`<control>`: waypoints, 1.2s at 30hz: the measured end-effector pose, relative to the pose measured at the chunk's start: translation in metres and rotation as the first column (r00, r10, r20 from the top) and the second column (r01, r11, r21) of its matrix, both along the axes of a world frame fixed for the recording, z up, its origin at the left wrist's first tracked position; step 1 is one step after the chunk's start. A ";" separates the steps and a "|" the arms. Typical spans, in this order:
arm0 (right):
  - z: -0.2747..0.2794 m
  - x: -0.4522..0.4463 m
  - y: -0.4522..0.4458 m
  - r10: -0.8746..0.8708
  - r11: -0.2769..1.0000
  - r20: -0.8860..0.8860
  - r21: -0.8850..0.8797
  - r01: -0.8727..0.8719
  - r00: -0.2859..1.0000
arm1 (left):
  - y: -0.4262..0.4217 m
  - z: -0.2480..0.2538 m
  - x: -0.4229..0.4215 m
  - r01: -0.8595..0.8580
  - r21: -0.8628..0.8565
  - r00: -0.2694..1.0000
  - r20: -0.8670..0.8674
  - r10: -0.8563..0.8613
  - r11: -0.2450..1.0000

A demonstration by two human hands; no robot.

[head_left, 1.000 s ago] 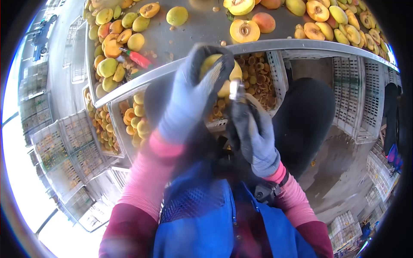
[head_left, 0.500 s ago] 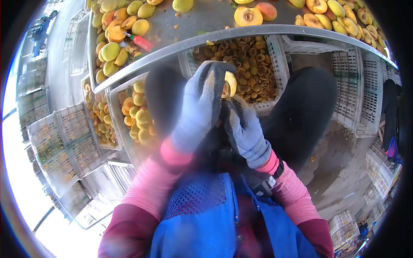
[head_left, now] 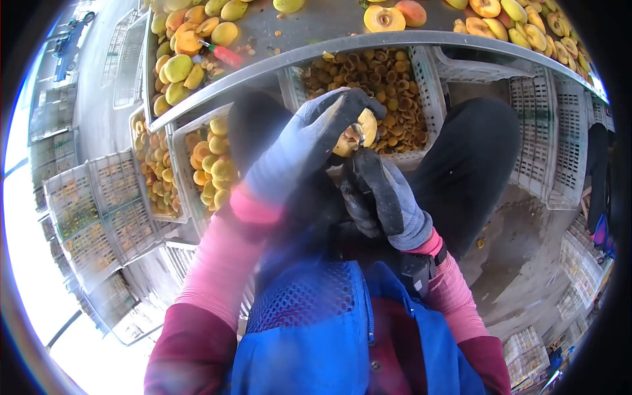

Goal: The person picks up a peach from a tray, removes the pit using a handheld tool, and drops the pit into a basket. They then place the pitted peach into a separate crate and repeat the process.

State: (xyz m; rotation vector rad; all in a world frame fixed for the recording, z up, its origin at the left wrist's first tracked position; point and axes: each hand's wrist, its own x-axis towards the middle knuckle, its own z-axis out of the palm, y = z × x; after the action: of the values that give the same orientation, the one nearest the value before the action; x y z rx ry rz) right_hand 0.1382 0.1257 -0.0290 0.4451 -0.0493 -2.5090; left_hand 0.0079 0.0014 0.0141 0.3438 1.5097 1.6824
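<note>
A yellow cut fruit (head_left: pixel 367 126) is in my gloved left hand (head_left: pixel 332 118), whose fingers wrap round it from the left and above. Just below it, my gloved right hand (head_left: pixel 375 194) has its fingers closed round a tool that mostly hides in the glove; a small metal end (head_left: pixel 357 137) shows at the cut face of the fruit. Both hands are over my lap, in front of a crate (head_left: pixel 428 92) holding many small brown-orange cut pieces. On the metal table (head_left: pixel 296 49) a red-handled tool (head_left: pixel 227 56) lies beside a heap of fruit.
Halved fruit (head_left: pixel 384 19) and whole fruit lie on the table, whose raised metal rim crosses in front of me. Crates of fruit (head_left: pixel 214 164) stand at the left under the rim. Stacked crates (head_left: pixel 550 138) are at the right, near a person's dark-clothed leg (head_left: pixel 597 171).
Both hands have come down from near the table rim to above my lap. The fruit has turned, and its cut face now shows. The view has shifted slightly.
</note>
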 end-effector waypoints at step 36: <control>-0.033 0.001 -0.017 -0.131 0.915 0.066 -0.375 0.147 0.989 | -0.053 -0.063 0.038 -0.473 -0.013 0.851 -0.265 0.453 0.881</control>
State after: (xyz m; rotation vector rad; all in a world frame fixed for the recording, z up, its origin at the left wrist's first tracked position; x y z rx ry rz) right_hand 0.1392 0.1092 -0.0620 0.3385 -0.5928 -2.5445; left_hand 0.0462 -0.0516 -0.0491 0.1608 1.9641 2.0010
